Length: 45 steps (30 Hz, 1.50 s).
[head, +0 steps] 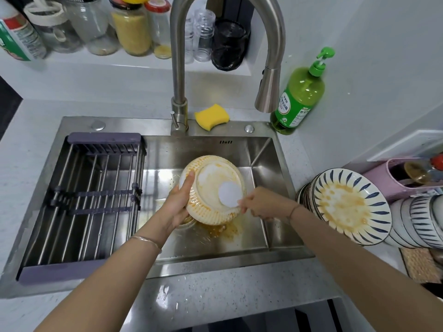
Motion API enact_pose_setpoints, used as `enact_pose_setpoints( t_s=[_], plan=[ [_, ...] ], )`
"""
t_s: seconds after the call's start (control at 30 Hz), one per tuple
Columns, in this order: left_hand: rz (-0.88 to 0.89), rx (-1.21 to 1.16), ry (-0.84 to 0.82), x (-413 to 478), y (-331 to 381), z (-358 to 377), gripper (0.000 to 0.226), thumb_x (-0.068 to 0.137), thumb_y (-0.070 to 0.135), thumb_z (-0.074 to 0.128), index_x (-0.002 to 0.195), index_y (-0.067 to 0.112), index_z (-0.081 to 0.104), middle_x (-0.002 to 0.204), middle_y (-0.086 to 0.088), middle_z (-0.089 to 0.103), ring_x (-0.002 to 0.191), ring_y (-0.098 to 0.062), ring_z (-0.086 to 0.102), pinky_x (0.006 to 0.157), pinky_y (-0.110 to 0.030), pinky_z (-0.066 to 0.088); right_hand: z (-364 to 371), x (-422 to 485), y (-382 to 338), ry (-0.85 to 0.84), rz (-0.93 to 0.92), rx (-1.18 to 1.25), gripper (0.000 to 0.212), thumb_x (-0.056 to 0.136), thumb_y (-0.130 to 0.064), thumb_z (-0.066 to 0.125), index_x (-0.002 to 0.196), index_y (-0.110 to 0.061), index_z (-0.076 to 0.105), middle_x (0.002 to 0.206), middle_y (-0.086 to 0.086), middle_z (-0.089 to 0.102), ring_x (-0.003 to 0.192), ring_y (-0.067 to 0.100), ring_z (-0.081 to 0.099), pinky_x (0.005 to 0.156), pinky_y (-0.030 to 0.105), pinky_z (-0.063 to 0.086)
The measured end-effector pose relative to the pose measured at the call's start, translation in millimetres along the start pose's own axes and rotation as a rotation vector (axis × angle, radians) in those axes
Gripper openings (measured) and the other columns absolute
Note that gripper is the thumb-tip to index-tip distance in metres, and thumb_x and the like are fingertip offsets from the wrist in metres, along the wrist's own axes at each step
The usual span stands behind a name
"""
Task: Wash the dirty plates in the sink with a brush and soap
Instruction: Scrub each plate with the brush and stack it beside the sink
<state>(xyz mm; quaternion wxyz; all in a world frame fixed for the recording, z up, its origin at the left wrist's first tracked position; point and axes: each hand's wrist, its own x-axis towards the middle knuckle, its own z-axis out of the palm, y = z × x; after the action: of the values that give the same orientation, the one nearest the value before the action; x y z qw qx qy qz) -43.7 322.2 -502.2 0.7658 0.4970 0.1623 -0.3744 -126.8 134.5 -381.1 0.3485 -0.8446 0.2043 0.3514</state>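
Over the steel sink (260, 164) my left hand (178, 202) grips the left rim of a tilted plate (211, 185) smeared with orange sauce. My right hand (260, 204) holds a white round brush (230, 194) pressed against the plate's face. Orange residue (220, 230) lies on the sink floor under the plate. A stack of dirty blue-striped plates (345, 204) stands on the counter right of the sink. The green soap bottle (298, 99) with a pump stands at the sink's back right corner.
A drying rack (91, 200) spans the sink's left half. The faucet (178, 75) arches overhead, its spout (267, 92) to the right. A yellow sponge (212, 116) lies behind the sink. Jars (130, 27) line the back shelf. A pink utensil holder (407, 176) sits far right.
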Motion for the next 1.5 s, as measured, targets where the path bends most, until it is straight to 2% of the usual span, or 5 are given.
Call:
enact_pose_setpoints(
  t_s=[0.47, 0.67, 1.0, 1.23, 1.5],
  plan=[
    [-0.039, 0.037, -0.024, -17.2, -0.8, -0.8, 0.052, 0.086, 0.047, 0.061, 0.127, 0.016, 0.057, 0.115, -0.012, 0.07, 0.103, -0.027, 0.069, 0.074, -0.039, 0.06, 26.3, -6.7, -16.0, -0.038, -0.006, 0.165, 0.03, 0.099, -0.025, 0.047, 0.081, -0.008, 0.063, 0.054, -0.001, 0.042, 0.045, 0.011, 0.029, 0.041, 0.02, 0.025],
    [-0.043, 0.036, -0.058, -25.2, -4.3, -5.4, 0.04, 0.094, 0.042, 0.054, 0.126, 0.017, 0.058, 0.116, -0.011, 0.07, 0.102, -0.024, 0.069, 0.074, -0.037, 0.06, 15.6, 19.3, -4.1, 0.181, 0.06, 0.294, 0.032, 0.099, -0.027, 0.047, 0.082, -0.005, 0.063, 0.055, 0.001, 0.04, 0.042, 0.012, 0.029, 0.038, 0.018, 0.025],
    [-0.08, -0.002, -0.195, -36.0, 11.5, -16.9, 0.065, 0.089, 0.067, 0.034, 0.135, 0.025, 0.053, 0.128, -0.008, 0.065, 0.116, -0.025, 0.061, 0.089, -0.045, 0.056, 49.6, -0.6, 27.3, 0.316, 0.091, 1.046, 0.03, 0.085, -0.042, 0.068, 0.084, -0.014, 0.054, 0.053, -0.004, 0.042, 0.04, 0.005, 0.027, 0.037, 0.016, 0.023],
    [-0.056, 0.081, -0.211, -47.3, 24.1, -6.0, 0.072, 0.09, 0.072, 0.025, 0.135, 0.025, 0.054, 0.127, -0.008, 0.065, 0.118, -0.026, 0.061, 0.103, -0.047, 0.047, 50.3, -16.3, 3.1, 0.26, 0.104, 1.238, 0.046, 0.084, -0.063, 0.056, 0.08, -0.018, 0.049, 0.061, -0.001, 0.05, 0.037, 0.003, 0.02, 0.034, 0.013, 0.017],
    [-0.023, 0.193, -0.291, -60.3, 60.8, 11.7, 0.076, 0.085, 0.076, 0.019, 0.127, 0.027, 0.058, 0.126, -0.004, 0.066, 0.113, -0.021, 0.063, 0.089, -0.036, 0.056, 23.4, -36.4, -9.8, 0.393, 0.041, 1.197, 0.059, 0.08, -0.07, 0.052, 0.091, -0.012, 0.054, 0.054, 0.002, 0.054, 0.035, 0.006, 0.024, 0.031, 0.016, 0.022]
  ],
)
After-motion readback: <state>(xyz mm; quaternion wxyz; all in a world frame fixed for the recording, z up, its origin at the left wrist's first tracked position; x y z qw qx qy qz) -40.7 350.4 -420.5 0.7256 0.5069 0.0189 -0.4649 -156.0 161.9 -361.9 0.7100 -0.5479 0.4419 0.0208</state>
